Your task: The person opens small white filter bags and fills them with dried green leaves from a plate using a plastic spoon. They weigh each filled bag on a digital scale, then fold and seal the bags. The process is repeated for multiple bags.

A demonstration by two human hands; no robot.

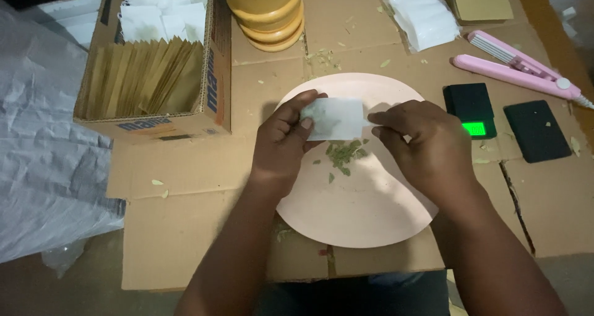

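Sachet (334, 118) of thin white paper, flat and rectangular, is held up between both hands just above the far half of a round pale-pink plate (365, 217). The left hand (281, 140) pinches the sachet's left end, thumb on top and fingers curled behind it. The right hand (424, 136) grips the right end with thumb and forefinger, the other fingers bent loosely. Greenish matter shows faintly through the paper, though I cannot tell how much is inside.

On the plate, right under the sachet, lies a small heap of dried green leaves (343, 154), with a few crumbs scattered beside it. The plate sits near the middle of a flattened cardboard sheet (185, 242) that covers the work surface.

At the far left corner stands an open cardboard box (213, 115) with brown paper envelopes (145, 75) standing on edge and white sachets behind them. A stack of yellow-orange bowls (269, 13) sits at the far edge, and a bag of white sachets (424, 16) lies to its right. Along the right edge are a small black scale with a lit green display (471, 109), a black lid (536, 130) just beside it, and a pink heat sealer (520, 68) farther back. Crumpled grey plastic sheeting (43, 149) lies off the left edge.
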